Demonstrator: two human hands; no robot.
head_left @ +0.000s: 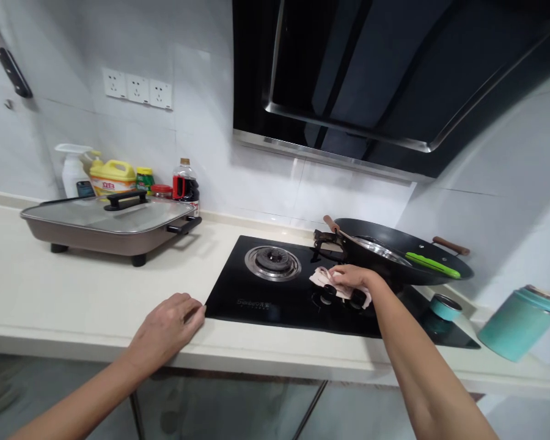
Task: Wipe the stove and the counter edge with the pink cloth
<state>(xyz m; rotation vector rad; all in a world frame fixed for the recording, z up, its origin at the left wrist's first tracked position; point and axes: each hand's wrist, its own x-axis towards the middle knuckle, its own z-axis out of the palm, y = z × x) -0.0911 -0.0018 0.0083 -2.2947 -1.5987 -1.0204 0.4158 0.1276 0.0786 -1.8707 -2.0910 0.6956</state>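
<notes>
My right hand (351, 276) presses a pale pink cloth (323, 278) onto the black glass gas stove (238, 287), around the front knobs (327, 293). The fingers are closed on the cloth and partly hidden by it. On the white countertop (101, 293), my left hand (169, 324) rests with loosely bent fingers and holds nothing. Its thumb and fingertips lie by the stove's front left corner. Behind the cloth hand is the bare left burner (274, 261), a round metal ring with a dark cap.
A large black wok (440, 278) with a green-handled utensil (433, 265) sits over the right burner. A teal lid (444, 307) and teal container (520, 324) stand at right. An electric pan (96, 235) with a glass lid and several bottles stand at left. The range hood (348, 79) hangs above.
</notes>
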